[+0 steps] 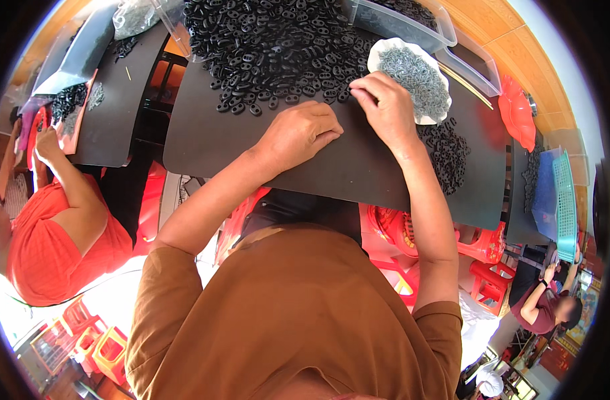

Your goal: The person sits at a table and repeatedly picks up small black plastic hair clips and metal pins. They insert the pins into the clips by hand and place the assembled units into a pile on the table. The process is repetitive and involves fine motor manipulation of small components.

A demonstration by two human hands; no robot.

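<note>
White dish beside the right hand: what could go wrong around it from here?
The right hand is close to the dish, so a knock might spill its small pieces. The right forearm passes beside the small black pile, so a sweep could scatter it, perhaps over the near edge of the table.

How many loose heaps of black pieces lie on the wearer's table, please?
2: a large heap at the picture's top and a smaller heap below the white scalloped dish. Others may be hidden.
</note>
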